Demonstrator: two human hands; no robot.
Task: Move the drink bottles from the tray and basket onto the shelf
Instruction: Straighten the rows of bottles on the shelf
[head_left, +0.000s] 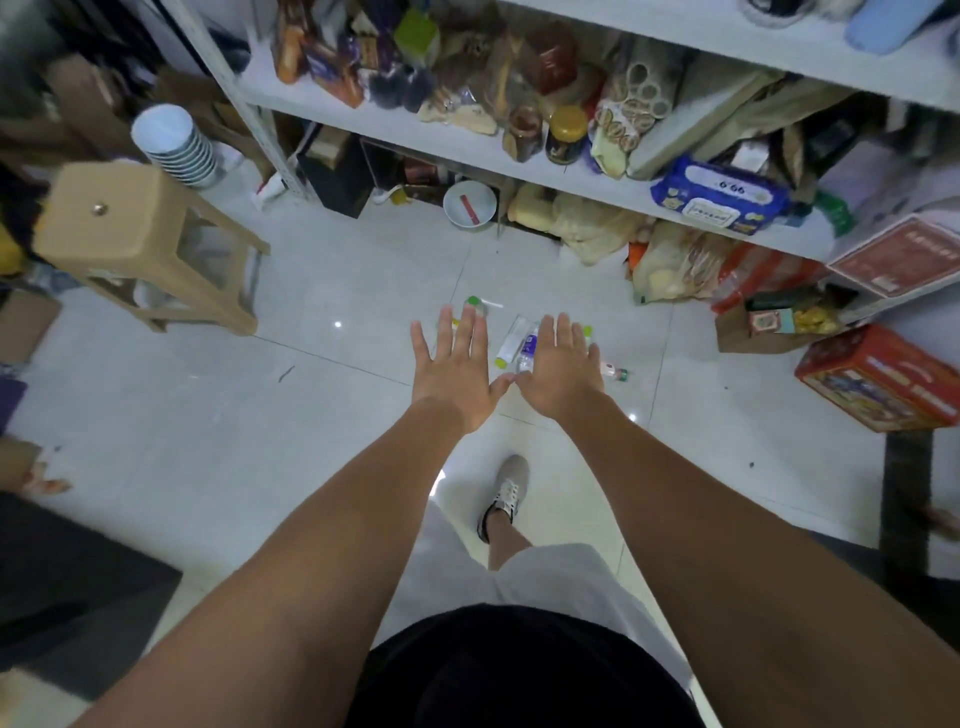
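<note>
Head view: a person is standing and looking down past both outstretched arms at the floor (208, 389) in front of a shelf (395, 134).
Left hand: the left hand (453, 366) is hovering flat, palm down, fingers straight and spread, gripping nothing.
Right hand: the right hand (563, 374) is hovering the same way just beside it, thumbs nearly touching, also holding nothing.
Bottles: several are lying on their sides on the floor tiles below the hands. A green-capped bottle (475, 304) is showing past the left fingertips, a blue-labelled bottle (528, 347) is lying between the hands, and a small bottle (614, 372) is lying just right of the right hand. The hands are partly hiding others.
Tray and basket: neither is showing here.
Handling: these are looking like small clear plastic bottles, so probably light and stiff enough, though smooth and likely to roll when nudged.
Where to grip: wrapping the fingers round the middle of the body is looking safest. A cap alone is offering too little to hold.
Shelf space: the lower boards are looking crowded, so finding a gap is likely to be needed.
</note>
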